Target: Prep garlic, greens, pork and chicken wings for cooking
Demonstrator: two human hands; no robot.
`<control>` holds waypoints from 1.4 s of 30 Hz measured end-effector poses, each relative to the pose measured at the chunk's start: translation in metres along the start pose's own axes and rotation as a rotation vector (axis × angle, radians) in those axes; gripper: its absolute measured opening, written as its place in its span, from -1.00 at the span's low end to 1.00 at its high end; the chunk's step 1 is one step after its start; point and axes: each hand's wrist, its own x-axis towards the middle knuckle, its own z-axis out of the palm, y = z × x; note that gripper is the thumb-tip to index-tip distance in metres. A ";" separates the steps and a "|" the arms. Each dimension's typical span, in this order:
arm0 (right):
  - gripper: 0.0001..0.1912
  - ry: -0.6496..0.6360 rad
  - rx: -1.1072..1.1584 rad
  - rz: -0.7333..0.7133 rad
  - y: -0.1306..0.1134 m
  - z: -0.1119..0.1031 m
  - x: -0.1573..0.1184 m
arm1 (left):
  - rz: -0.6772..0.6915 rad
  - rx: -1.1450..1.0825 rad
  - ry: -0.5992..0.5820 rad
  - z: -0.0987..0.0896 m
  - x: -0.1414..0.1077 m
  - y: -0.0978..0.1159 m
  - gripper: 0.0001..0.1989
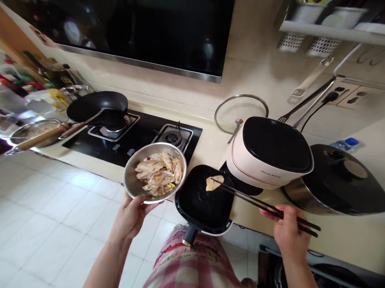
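My left hand (136, 214) grips the rim of a steel bowl (128, 186), tilted a little towards me. Pale pieces of marinated meat (158, 172) with yellow and red bits fill much of it. In my right hand (288, 222) is a pair of dark chopsticks (254, 201). Their tips touch one piece of meat (214, 183) in the black air fryer basket (205, 209), near its far side; whether the piece rests on the bottom I cannot tell. The basket's handle (190, 236) points at my apron, and its front overhangs the counter edge.
Behind the basket stands the pink air fryer (256, 164), with a large lidded pot (342, 182) to its right. A glass lid (242, 108) leans on the wall. Leftward, a wok (99, 102) sits on the gas hob (121, 149), beside another pan (35, 131) and bottles.
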 end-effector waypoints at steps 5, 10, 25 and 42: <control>-0.68 -0.249 -0.239 0.005 0.026 0.025 -0.004 | 0.063 0.014 0.090 -0.029 -0.004 0.000 -0.37; -0.68 -0.500 -0.297 -0.056 0.045 0.063 0.003 | 0.036 0.008 0.140 -0.047 -0.009 -0.007 -0.34; -0.73 -0.274 -0.493 -0.526 0.000 0.042 0.005 | -0.086 -0.031 0.079 -0.020 -0.015 -0.014 -0.25; -0.74 -0.411 -0.108 -0.187 -0.016 0.111 0.000 | -0.203 -0.045 -0.125 0.035 -0.030 -0.045 -0.15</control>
